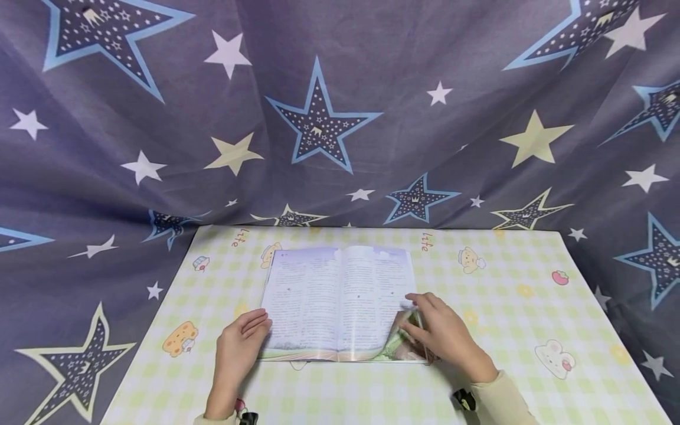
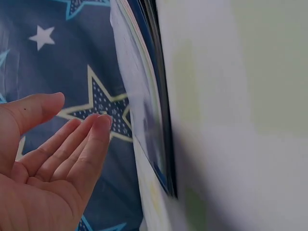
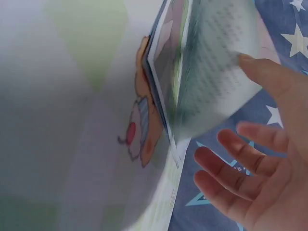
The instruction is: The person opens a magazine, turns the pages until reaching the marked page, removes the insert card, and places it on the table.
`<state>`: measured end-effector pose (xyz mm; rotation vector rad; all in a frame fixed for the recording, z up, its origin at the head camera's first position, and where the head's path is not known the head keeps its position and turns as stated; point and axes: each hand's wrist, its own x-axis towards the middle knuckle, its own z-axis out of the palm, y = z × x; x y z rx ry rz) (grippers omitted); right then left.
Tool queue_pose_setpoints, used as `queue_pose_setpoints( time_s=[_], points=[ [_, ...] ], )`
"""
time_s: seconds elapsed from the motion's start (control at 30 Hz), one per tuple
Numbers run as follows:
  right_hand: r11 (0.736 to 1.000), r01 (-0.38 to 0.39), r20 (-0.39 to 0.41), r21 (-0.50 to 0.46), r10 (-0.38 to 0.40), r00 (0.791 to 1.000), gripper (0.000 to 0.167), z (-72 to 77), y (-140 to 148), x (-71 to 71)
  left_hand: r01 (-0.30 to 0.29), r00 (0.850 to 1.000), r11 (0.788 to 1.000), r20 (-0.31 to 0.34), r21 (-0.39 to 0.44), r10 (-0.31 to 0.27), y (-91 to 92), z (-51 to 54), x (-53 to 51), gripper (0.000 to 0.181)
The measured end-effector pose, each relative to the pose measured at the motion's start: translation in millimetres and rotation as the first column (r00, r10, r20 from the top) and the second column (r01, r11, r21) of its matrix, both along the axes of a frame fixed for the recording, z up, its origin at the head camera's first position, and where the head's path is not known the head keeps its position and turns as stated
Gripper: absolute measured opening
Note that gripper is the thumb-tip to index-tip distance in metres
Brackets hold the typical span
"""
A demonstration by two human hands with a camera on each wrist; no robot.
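Observation:
An open book (image 1: 310, 301) lies on the table, with columns of print on both pages. Its right page (image 3: 219, 72) is lifted and curled at the lower right corner, baring a green and brown picture (image 1: 406, 342) underneath. My right hand (image 1: 443, 330) is at that corner; in the right wrist view its thumb (image 3: 260, 72) touches the raised page while the other fingers spread apart from it. By the book's lower left edge is my left hand (image 1: 241, 345), its fingers fairly straight. The left wrist view shows that hand (image 2: 57, 163) holding nothing, beside the book's edge (image 2: 154, 96).
The table (image 1: 531, 319) wears a green checked cover printed with cartoon animals and food. Behind it and at both sides hangs a dark curtain (image 1: 393, 77) patterned with stars. A small black device (image 1: 464, 399) sits at the right wrist.

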<state>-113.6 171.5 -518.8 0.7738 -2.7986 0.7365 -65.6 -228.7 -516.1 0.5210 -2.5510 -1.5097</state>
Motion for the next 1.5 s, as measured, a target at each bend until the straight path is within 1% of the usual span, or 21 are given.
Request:
queue_pose_setpoints(
  time_s=[0.03, 0.07, 0.13, 0.2, 0.33, 0.43, 0.5, 0.57, 0.6, 0.63, 0.73, 0.77, 0.87, 0.93, 1.07, 1.13, 1.2, 1.3, 1.4, 1.47, 1.5],
  points=[
    [0.999, 0.039, -0.033, 0.002, -0.039, 0.999, 0.062, -1.0, -0.8, 0.0, 0.014, 1.000, 1.000, -0.005, 0.003, -0.014, 3.4, 0.2, -1.6, 0.031],
    [0.998, 0.059, -0.053, 0.001, -0.059, 0.997, 0.066, -1.5, -2.2, 0.1, 0.025, 1.000, 1.000, -0.012, 0.010, -0.025, 7.1, 0.4, -3.1, 0.031],
    [0.998, 0.065, -0.071, -0.017, -0.066, 0.995, 0.072, -1.4, -7.5, 0.2, 0.055, 0.998, 0.998, -0.028, 0.037, -0.054, 16.1, 0.8, -6.7, 0.030],
    [0.998, 0.045, -0.069, -0.048, -0.049, 0.996, 0.074, -0.1, -14.8, 0.3, 0.094, 0.995, 0.993, -0.050, 0.067, -0.091, 27.1, 1.8, -10.8, 0.030],
    [0.990, -0.050, -0.077, -0.131, 0.041, 0.996, 0.069, 4.5, -32.0, 0.5, 0.192, 0.979, 0.970, -0.102, 0.151, -0.178, 52.2, 6.9, -17.5, 0.032],
    [0.974, -0.134, -0.084, -0.182, 0.120, 0.989, 0.062, 7.4, -44.4, 0.8, 0.296, 0.953, 0.928, -0.135, 0.225, -0.272, 70.5, 11.6, -20.6, 0.038],
    [0.963, -0.175, -0.079, -0.204, 0.162, 0.984, 0.058, 8.9, -51.4, 1.3, 0.361, 0.932, 0.891, -0.152, 0.274, -0.330, 80.5, 13.8, -22.3, 0.042],
    [0.955, -0.209, -0.075, -0.212, 0.197, 0.978, 0.056, 9.9, -57.4, 2.0, 0.411, 0.912, 0.852, -0.163, 0.324, -0.378, 88.4, 15.2, -23.4, 0.044],
    [0.952, -0.216, -0.068, -0.218, 0.206, 0.976, 0.054, 10.5, -59.9, 2.4, 0.426, 0.905, 0.841, -0.169, 0.333, -0.391, 91.1, 15.4, -23.7, 0.044],
    [0.949, -0.223, -0.057, -0.223, 0.215, 0.975, 0.054, 10.9, -62.2, 3.0, 0.435, 0.900, 0.835, -0.168, 0.336, -0.401, 93.2, 15.9, -23.9, 0.043],
    [0.942, -0.234, -0.031, -0.239, 0.234, 0.972, 0.053, 11.5, -67.0, 4.6, 0.443, 0.896, 0.838, -0.153, 0.318, -0.416, 95.5, 15.7, -23.5, 0.037],
    [0.941, -0.235, -0.028, -0.243, 0.235, 0.971, 0.053, 11.5, -68.0, 5.2, 0.442, 0.897, 0.844, -0.147, 0.305, -0.416, 95.3, 15.8, -22.9, 0.034],
    [0.942, -0.229, -0.019, -0.246, 0.231, 0.973, 0.054, 11.4, -69.3, 6.0, 0.417, 0.909, 0.862, -0.132, 0.289, -0.396, 91.3, 14.1, -21.0, 0.029],
    [0.946, -0.221, -0.032, -0.236, 0.220, 0.975, 0.058, 10.5, -69.3, 6.3, 0.375, 0.927, 0.884, -0.128, 0.279, -0.353, 84.1, 12.2, -18.6, 0.027],
    [0.955, -0.208, -0.046, -0.214, 0.203, 0.978, 0.064, 7.4, -68.1, 6.1, 0.260, 0.965, 0.938, -0.098, 0.230, -0.243, 60.7, 8.8, -12.7, 0.023],
    [0.961, -0.209, -0.036, -0.182, 0.206, 0.978, 0.066, 5.5, -66.9, 6.1, 0.203, 0.979, 0.953, -0.077, 0.225, -0.190, 47.8, 8.3, -9.0, 0.022],
    [0.966, -0.218, -0.014, -0.136, 0.218, 0.976, 0.068, 3.4, -65.9, 6.0, 0.167, 0.986, 0.959, -0.058, 0.227, -0.158, 35.9, 8.2, -5.1, 0.023],
    [0.962, -0.268, 0.038, -0.053, 0.270, 0.962, 0.076, 1.0, -64.9, 6.8, 0.110, 0.994, 0.971, -0.022, 0.213, -0.107, 19.3, 8.4, 2.0, 0.026],
    [0.945, -0.327, 0.109, 0.024, 0.323, 0.940, 0.088, -0.2, -64.9, 8.0, 0.061, 0.998, 0.983, 0.018, 0.172, -0.066, 5.4, 8.1, 9.2, 0.029],
    [0.931, -0.359, 0.153, 0.072, 0.345, 0.926, 0.094, -0.4, -65.4, 8.7, 0.023, 0.999, 0.988, 0.044, 0.150, -0.030, -2.1, 7.0, 13.4, 0.031],
    [0.925, -0.370, 0.172, 0.091, 0.351, 0.920, 0.096, -0.4, -65.9, 8.7, 0.009, 0.999, 0.992, 0.052, 0.125, -0.015, -5.3, 6.4, 15.3, 0.032]
  ],
)
